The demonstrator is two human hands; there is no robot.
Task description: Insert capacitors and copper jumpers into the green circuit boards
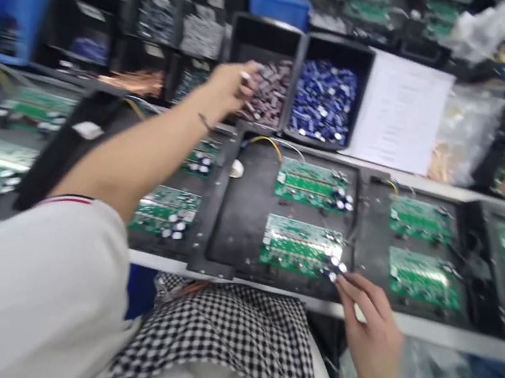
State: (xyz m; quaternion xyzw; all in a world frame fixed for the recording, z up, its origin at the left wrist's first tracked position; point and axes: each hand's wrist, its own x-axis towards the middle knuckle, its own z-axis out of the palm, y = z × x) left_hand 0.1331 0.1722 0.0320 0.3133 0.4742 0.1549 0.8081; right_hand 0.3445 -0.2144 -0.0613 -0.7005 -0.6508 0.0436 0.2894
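Checkered cloth (227, 334) lies nearest us. Beyond our fingers sits a black tray (242, 220). Our left hand (229, 84) reaches into a bin of brownish parts (270, 91), fingers curled; their grip is too blurred to tell. Our right hand (367, 330) pinches a small silver-topped part (333, 270) at the near green circuit board (301, 244).

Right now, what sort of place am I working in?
Most likely an electronics assembly line: green circuit boards sit in dark trays, bins of blue capacitors stand behind them, and your left hand reaches into a bin of brownish parts.
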